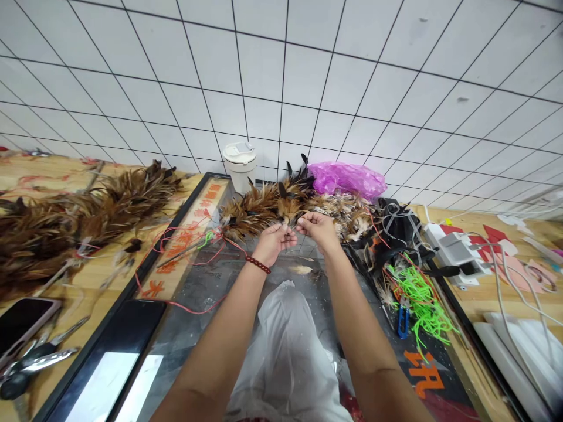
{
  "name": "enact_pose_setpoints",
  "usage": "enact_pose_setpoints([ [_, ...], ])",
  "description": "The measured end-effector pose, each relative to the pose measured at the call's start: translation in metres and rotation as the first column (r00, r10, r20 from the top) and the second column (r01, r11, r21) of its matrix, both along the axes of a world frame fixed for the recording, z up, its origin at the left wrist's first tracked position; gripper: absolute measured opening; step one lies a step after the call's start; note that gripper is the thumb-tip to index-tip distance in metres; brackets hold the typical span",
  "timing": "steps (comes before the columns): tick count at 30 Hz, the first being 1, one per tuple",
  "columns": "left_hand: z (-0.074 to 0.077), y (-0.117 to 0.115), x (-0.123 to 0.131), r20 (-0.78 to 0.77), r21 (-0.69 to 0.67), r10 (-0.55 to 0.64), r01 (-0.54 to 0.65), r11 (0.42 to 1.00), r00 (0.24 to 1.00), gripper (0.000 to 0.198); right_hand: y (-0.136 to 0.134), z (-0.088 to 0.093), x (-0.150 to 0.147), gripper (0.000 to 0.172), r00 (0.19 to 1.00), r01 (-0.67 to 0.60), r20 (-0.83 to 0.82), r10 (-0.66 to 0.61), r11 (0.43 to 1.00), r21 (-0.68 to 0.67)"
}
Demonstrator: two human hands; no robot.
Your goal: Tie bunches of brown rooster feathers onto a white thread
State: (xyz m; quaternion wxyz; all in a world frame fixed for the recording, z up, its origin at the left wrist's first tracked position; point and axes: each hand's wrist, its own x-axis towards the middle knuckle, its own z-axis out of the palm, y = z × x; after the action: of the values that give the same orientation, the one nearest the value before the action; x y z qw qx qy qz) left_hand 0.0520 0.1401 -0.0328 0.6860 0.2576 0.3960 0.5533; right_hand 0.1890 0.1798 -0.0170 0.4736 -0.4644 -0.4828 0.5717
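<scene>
My left hand [276, 240], with a beaded bracelet [258, 265] at the wrist, pinches the base of a small bunch of brown feathers [288, 209]. Close beside it, the fingers of my right hand [320, 228] are pressed together near the same base; what lies between them is too small to make out. Behind my hands lies a pile of brown and black feathers [253, 210]. Paler feathers [345, 212] are heaped just right of it. One loose light feather [301, 269] rests on the dark tabletop [206, 284] below my hands.
A white lidded cup [240, 167] and a purple plastic bag [347, 179] stand by the tiled wall. At right are green cords [422, 305], blue snips [403, 319] and a white power adapter [457, 252]. A feather bundle [118, 205], phone [123, 346] and keys [39, 366] lie left.
</scene>
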Motion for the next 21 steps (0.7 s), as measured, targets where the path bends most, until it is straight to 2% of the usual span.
enact_pose_setpoints([
  [4,-0.0051,0.0022,0.0018,0.002,0.025,0.044,-0.044,0.999,0.999,0.022,-0.0030,0.0017,0.0005,0.037,0.997,-0.063,0.038,0.064,0.997,-0.040],
  [7,-0.0064,0.0025,0.0018,0.016,0.040,0.041,-0.042,0.998,0.999,0.022,-0.0047,0.0011,0.0018,0.032,0.981,-0.138,0.131,0.142,0.990,-0.039],
  [13,-0.0019,0.0014,0.0003,0.013,-0.039,0.057,-0.057,0.998,0.998,0.020,-0.0036,0.0005,0.0008,0.019,0.964,-0.154,0.247,0.101,0.966,0.208],
  [18,-0.0002,0.0009,-0.0006,-0.013,-0.051,0.025,-0.026,0.998,1.000,0.017,-0.0079,0.0047,-0.0030,0.010,0.899,-0.142,0.434,-0.062,0.896,0.421],
  [21,-0.0006,-0.0001,-0.0013,-0.033,-0.031,0.002,-0.003,1.000,0.999,0.018,-0.0103,0.0050,-0.0056,0.009,0.870,-0.162,0.480,-0.112,0.855,0.493],
])
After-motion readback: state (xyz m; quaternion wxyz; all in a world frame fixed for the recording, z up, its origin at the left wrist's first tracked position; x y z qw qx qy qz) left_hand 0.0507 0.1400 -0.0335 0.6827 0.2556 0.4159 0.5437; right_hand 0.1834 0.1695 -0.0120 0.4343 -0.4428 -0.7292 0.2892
